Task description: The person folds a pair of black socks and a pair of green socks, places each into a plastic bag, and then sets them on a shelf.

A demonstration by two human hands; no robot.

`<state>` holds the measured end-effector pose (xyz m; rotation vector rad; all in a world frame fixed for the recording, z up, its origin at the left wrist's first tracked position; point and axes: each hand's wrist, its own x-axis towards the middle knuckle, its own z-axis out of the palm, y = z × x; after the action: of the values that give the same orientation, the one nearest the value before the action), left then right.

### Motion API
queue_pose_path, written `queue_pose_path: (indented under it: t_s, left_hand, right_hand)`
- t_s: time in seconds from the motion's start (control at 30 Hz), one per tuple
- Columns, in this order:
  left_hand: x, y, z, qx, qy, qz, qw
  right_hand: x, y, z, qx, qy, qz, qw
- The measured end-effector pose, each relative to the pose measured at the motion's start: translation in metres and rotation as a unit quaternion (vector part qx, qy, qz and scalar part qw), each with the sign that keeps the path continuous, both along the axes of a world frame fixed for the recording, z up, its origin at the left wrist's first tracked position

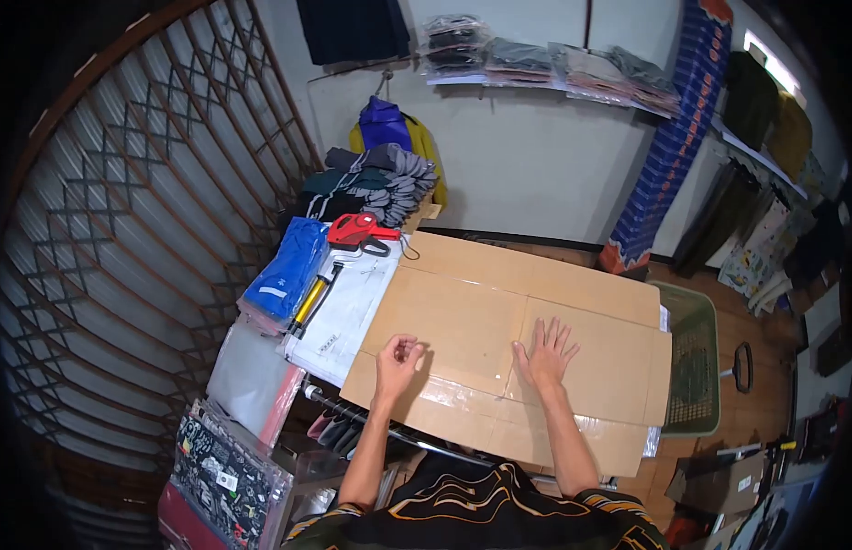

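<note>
One flattened carton [453, 321] runs left-right on my feed, open right hand [545, 359] flat on it, left hand [397, 367] half-curled above.

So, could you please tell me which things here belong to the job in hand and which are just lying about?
In use: cardboard sheet; right hand, spread flat on it; left hand, fingers curled.

Apparently just lying about: red-and-black tool; yellow-and-black tool; blue packet; green basket; piled clothes.
</note>
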<state>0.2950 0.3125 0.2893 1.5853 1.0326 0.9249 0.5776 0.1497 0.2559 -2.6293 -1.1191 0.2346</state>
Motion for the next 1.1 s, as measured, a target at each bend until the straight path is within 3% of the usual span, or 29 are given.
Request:
queue_pose_path:
  t_s: [0.33, 0.47, 0.6, 0.83, 1.1]
  left_hand:
    - [0.035, 0.211, 0.033, 0.227, 0.095, -0.066, 0.967]
    - [0.064, 0.326, 0.023, 0.306, 0.11, -0.069, 0.943]
    - [0.097, 0.429, 0.01, 0.354, 0.199, -0.037, 0.913]
    - [0.135, 0.524, -0.016, 0.241, 0.36, 0.005, 0.901]
    - [0.135, 0.528, -0.008, 0.206, 0.411, 0.046, 0.887]
  right_hand:
    - [0.007, 0.053, 0.002, -0.011, -0.024, -0.054, 0.998]
    - [0.008, 0.054, -0.007, 0.015, -0.054, -0.063, 0.996]
    - [0.001, 0.059, 0.003, 0.031, -0.054, -0.08, 0.995]
    - [0.003, 0.066, 0.003, 0.045, -0.049, -0.106, 0.992]
    - [0.003, 0.067, 0.0, 0.043, -0.05, -0.118, 0.991]
